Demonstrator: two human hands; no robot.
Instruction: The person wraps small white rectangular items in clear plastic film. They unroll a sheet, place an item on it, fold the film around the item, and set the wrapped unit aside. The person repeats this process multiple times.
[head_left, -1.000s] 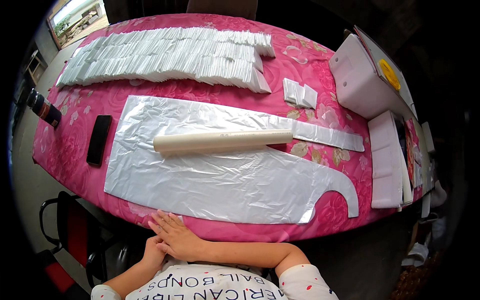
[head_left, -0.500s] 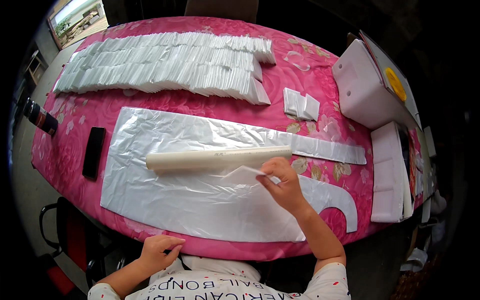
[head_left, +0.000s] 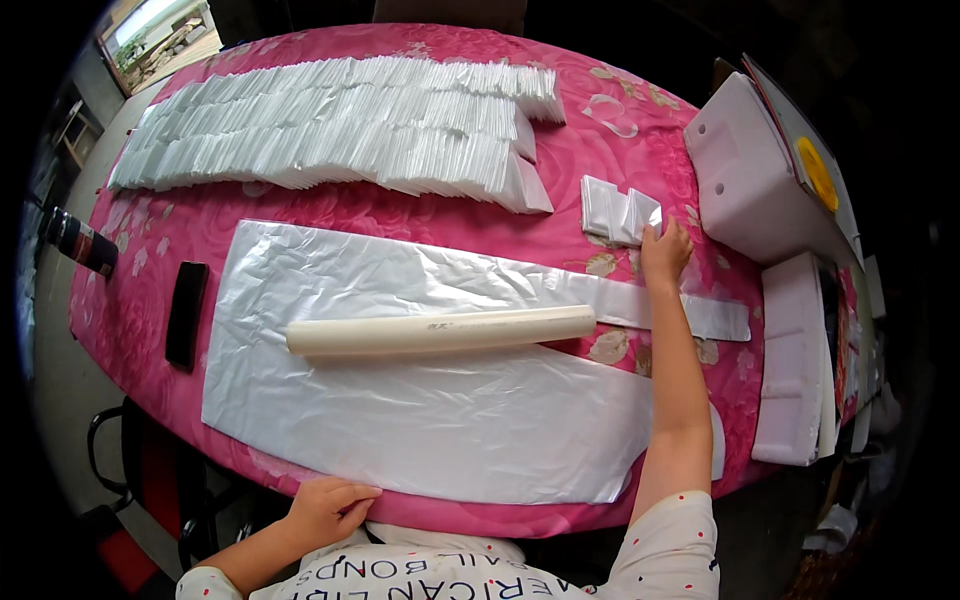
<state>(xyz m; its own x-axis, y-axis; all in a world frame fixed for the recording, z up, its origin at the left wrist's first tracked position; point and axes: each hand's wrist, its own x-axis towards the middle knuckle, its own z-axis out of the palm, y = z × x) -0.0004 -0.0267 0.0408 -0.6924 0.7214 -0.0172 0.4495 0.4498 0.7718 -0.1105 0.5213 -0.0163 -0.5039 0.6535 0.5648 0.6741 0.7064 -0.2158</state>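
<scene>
A large white plastic bag (head_left: 420, 430) with two long handles lies flat across the table, its handles to the right. On top of it rests a cream plastic pipe (head_left: 440, 330), lying crosswise. Beyond the right handles is a small pile of folded white plastic bags (head_left: 600, 208). My right hand (head_left: 668, 252) reaches over the handles and pinches the near right corner of the rightmost folded bag (head_left: 640, 214) there. At the table's near edge, just below the flat bag, my left hand (head_left: 328, 512) rests with its fingers curled together, and nothing shows in it.
Long rows of folded white bags (head_left: 330, 120) stand packed at the back of the pink flowered tablecloth (head_left: 450, 210). To the left are a black phone (head_left: 187, 315) and a dark bottle (head_left: 80, 242). White foam boxes (head_left: 740, 165) line the right side; a chair (head_left: 150, 470) stands lower left.
My right hand has moved from above the pipe's right end to the small pile, carrying a folded bag there. My left hand has barely moved at the table edge.
</scene>
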